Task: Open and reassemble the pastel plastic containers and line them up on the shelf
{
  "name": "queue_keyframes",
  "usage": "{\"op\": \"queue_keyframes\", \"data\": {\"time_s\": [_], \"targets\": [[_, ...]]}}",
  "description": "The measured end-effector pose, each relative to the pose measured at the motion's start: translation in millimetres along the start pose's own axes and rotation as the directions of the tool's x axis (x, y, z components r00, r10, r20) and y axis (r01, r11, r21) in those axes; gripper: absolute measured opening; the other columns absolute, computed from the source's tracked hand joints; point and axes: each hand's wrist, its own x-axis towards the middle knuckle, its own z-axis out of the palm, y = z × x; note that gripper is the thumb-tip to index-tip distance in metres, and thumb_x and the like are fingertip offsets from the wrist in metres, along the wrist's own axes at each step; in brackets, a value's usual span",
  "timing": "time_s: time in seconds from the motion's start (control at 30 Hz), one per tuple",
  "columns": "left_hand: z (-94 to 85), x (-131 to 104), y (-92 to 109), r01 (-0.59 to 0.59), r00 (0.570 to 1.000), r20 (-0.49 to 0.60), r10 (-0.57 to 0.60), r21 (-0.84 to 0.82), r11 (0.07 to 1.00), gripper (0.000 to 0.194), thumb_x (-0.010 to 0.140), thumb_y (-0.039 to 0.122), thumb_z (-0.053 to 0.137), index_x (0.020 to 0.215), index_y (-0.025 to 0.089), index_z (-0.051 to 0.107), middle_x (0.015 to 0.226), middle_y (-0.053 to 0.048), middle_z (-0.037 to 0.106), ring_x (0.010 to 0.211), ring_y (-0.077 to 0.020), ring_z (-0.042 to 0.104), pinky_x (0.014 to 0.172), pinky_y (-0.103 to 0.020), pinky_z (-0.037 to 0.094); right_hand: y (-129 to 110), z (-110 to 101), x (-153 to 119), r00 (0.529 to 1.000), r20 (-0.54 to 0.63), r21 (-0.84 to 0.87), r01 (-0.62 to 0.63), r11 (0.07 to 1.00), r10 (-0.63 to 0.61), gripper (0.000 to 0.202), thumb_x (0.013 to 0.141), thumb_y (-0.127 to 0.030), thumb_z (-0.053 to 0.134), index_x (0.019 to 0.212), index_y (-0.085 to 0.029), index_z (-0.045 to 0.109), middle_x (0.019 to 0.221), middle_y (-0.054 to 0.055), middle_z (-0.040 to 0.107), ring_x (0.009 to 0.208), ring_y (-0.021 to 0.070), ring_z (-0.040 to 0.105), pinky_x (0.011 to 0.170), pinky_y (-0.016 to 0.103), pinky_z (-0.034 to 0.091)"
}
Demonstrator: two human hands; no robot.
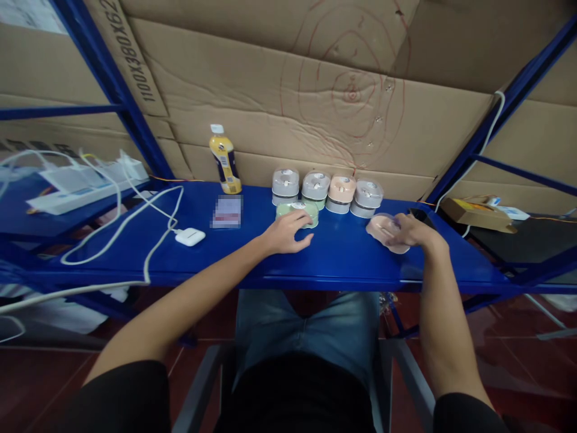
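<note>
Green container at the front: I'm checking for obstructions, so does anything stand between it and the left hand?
Nothing visible stands between the left hand and the green container; the fingers overlap it in this view. The row of stacked containers is on its far side, not in between.

Bench (336,258): four lidded containers (327,191) in a row at back, against cardboard wall (216,78); one flat case (288,210) before the row's left end, another (387,233) before and right of its right end. Bottle (225,161) stands left of row; card (227,211) before bottle; small charging case (190,237) left of card, at cable's end (174,225).
</note>
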Motion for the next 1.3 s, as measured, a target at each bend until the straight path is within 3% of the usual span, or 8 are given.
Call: {"op": "queue_keyframes", "data": {"time_s": [0.1, 0.23, 0.37, 0.47, 0.63, 0.87, 1.13, 1.3], "targets": [[7.9, -0.9, 0.1, 0.062, 0.994, 0.103, -0.048, -0.135, 0.989, 0.056, 0.090, 0.052, 0.076, 0.136, 0.020, 0.066, 0.126, -0.014, 0.072, 0.116, -0.0328, 0.072, 0.108, -0.051, 0.059, -26.1, 3.6, -17.1, 0.939, 0.034, 0.166, 0.333, 0.928, -0.343, 0.083, 0.059, -0.047, 0.100, 0.132, -0.024, 0.069, 0.127, 0.013, 0.072, 0.110, 0.0369, 0.074, 0.097, 0.047, 0.063], [20.1, -3.2, -8.5, 0.178, 0.972, 0.203, -0.119, -0.306, 0.935, 0.117, 0.070, 0.063, 0.095, 0.165, 0.021, 0.040, 0.154, -0.022, 0.060, 0.136, -0.0390, 0.065, 0.116, -0.058, 0.055, -87.7, 14.6, -21.6, 0.712, -0.046, 0.415, 0.652, 0.635, -0.701, 0.104, 0.056, -0.055, 0.104, 0.147, -0.027, 0.064, 0.138, 0.012, 0.072, 0.125, 0.0406, 0.071, 0.107, 0.053, 0.061], [26.6, -5.2, -18.1, 0.240, 0.963, 0.200, -0.183, -0.317, 0.918, 0.129, 0.065, 0.063, 0.098, 0.168, 0.018, 0.035, 0.167, -0.027, 0.047, 0.155, -0.0462, 0.049, 0.127, -0.064, 0.042, -138.6, 24.7, -21.7, 0.651, -0.110, 0.431, 0.712, 0.554, -0.751, 0.102, 0.063, -0.063, 0.099, 0.149, -0.022, 0.063, 0.144, 0.017, 0.070, 0.133, 0.0437, 0.067, 0.115, 0.062, 0.054], [27.7, -5.3, -22.5, 0.247, 0.964, 0.185, -0.192, -0.349, 0.904, 0.129, 0.066, 0.060, 0.098, 0.169, 0.020, 0.032, 0.165, -0.024, 0.052, 0.153, -0.0446, 0.052, 0.126, -0.063, 0.043, -144.5, 26.4, -19.2, 0.621, -0.128, 0.536, 0.699, 0.472, -0.774, 0.099, 0.065, -0.059, 0.099, 0.150, -0.025, 0.063, 0.146, 0.013, 0.071, 0.134, 0.0401, 0.067, 0.117, 0.060, 0.053], [25.1, -4.4, -18.8, 0.203, 0.974, 0.166, -0.157, -0.318, 0.926, 0.121, 0.072, 0.057, 0.094, 0.171, 0.023, 0.033, 0.166, -0.020, 0.051, 0.153, -0.0429, 0.051, 0.127, -0.061, 0.043, -106.7, 21.3, -4.5, 0.710, -0.114, 0.753, 0.518, 0.406, -0.695, 0.090, 0.068, -0.057, 0.096, 0.147, -0.030, 0.065, 0.146, 0.009, 0.071, 0.136, 0.0349, 0.067, 0.120, 0.057, 0.052], [18.5, -4.1, -4.1, 0.098, 0.973, 0.224, -0.050, -0.209, 0.973, 0.051, 0.094, 0.054, 0.077, 0.140, 0.031, 0.077, 0.141, -0.012, 0.060, 0.142, -0.0355, 0.059, 0.126, -0.054, 0.046, -78.0, 24.8, 13.6, 0.915, -0.124, 0.851, 0.297, 0.434, -0.384, 0.081, 0.068, -0.062, 0.093, 0.136, -0.027, 0.068, 0.119, 0.009, 0.079, 0.113, 0.0324, 0.075, 0.103, 0.055, 0.062], [17.3, -3.8, -5.0, 0.090, 0.980, 0.189, -0.056, -0.175, 0.981, 0.043, 0.097, 0.049, 0.074, 0.134, 0.027, 0.081, 0.149, -0.013, 0.056, 0.150, -0.0377, 0.051, 0.130, -0.055, 0.042, -80.6, 36.2, 21.2, 0.944, -0.118, 0.826, 0.265, 0.497, -0.307, 0.090, 0.069, -0.069, 0.092, 0.142, -0.022, 0.065, 0.113, 0.010, 0.077, 0.101, 0.0290, 0.074, 0.088, 0.047, 0.065], [9.7, -2.4, -2.5, 0.139, 0.990, 0.034, -0.135, -0.132, 0.981, 0.043, 0.099, 0.048, 0.071, 0.134, 0.025, 0.080, 0.154, -0.012, 0.054, 0.151, -0.0371, 0.048, 0.132, -0.055, 0.039, -79.6, 38.5, 25.2, 0.944, -0.151, 0.829, 0.283, 0.483, -0.294, 0.089, 0.081, -0.079, 0.078, 0.147, -0.021, 0.065, 0.116, 0.014, 0.079, 0.104, 0.0318, 0.076, 0.091, 0.049, 0.065]]}}
